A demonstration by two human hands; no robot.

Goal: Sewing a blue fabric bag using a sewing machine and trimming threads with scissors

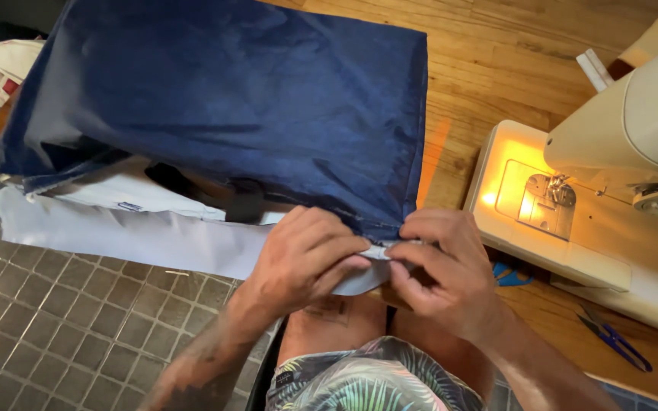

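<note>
At the table edge, both hands' fingers (359,247) pinch the navy fabric's (230,99) white-lined hem closed.

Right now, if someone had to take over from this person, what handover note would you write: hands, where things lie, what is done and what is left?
Left hand: pinching the white fabric edge at the corner of the navy fabric.
Right hand: pinching the same corner from the other side; fingertips of both hands meet there.
Things: the fabric lies spread over the wooden table, hanging off its near edge. The sewing machine stands to the right, its lamp on, nothing under the needle. Blue snips lie on the table in front of the machine.
Done: a stitched seam shows along the navy edge.
Left: the corner is not yet at the machine.
</note>
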